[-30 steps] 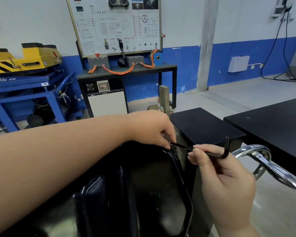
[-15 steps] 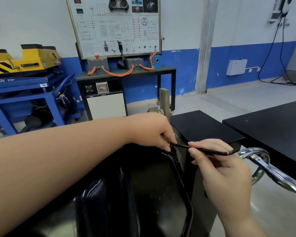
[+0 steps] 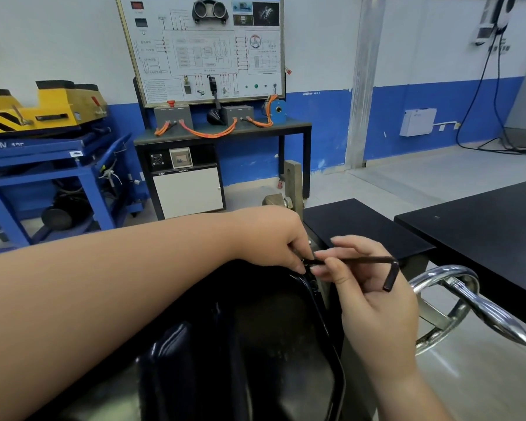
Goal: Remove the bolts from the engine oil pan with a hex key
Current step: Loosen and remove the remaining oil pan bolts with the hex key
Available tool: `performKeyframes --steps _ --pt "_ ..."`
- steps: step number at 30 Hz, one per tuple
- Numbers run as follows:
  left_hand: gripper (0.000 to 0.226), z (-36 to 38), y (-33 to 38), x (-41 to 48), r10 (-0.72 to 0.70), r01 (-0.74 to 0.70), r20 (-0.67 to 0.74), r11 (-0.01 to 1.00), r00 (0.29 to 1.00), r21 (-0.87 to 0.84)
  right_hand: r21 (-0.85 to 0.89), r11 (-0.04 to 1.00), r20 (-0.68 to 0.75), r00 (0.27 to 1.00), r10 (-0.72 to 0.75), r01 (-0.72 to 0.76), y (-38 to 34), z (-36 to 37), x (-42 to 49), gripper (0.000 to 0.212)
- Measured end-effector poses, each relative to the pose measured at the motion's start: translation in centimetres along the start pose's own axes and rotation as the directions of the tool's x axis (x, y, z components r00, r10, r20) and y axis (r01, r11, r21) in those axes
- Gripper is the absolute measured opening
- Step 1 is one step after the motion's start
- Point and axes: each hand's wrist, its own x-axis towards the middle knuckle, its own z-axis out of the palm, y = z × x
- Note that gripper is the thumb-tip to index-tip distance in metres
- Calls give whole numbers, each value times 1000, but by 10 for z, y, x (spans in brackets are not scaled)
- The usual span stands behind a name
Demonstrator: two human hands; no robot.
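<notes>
The hex key [image 3: 356, 260] is pinched by the right hand [image 3: 374, 299] mid-shaft and by the left hand [image 3: 274, 238] at the oil pan [image 3: 274, 329] rim. The bolt there is hidden, apparently not yet removed.

The black L-shaped steel hex key [image 3: 365, 259] turned about its long shaft: its short arm, pointing up a second ago, swung over and hung downward. The right hand [image 3: 374, 302] moved its grip from the bend toward the tip.
</notes>
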Motion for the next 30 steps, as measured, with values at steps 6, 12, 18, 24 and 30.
performKeyframes --steps 6,12,18,24,30 --pt "26 -1 1 0 -4 4 9 1000 1000 -15 5 1000 18 1000 9 -9 3 -2 -3 16" --pt "26 -1 1 -1 7 -7 6 999 1000 -50 -61 997 -59 998 32 -36 3 1 5 8" --pt "19 -3 6 -2 40 -41 -7 995 999 -95 -69 997 -83 996 18 -24 7 4 3 17" --pt "12 -4 9 -3 58 -61 -53 996 997 -62 14 1000 -45 999 24 -24 4 7 1 6" --pt "20 -4 9 -2 29 -30 -46 999 999 -28 13 1000 91 996 6 -7 -3 -5 -5 26"
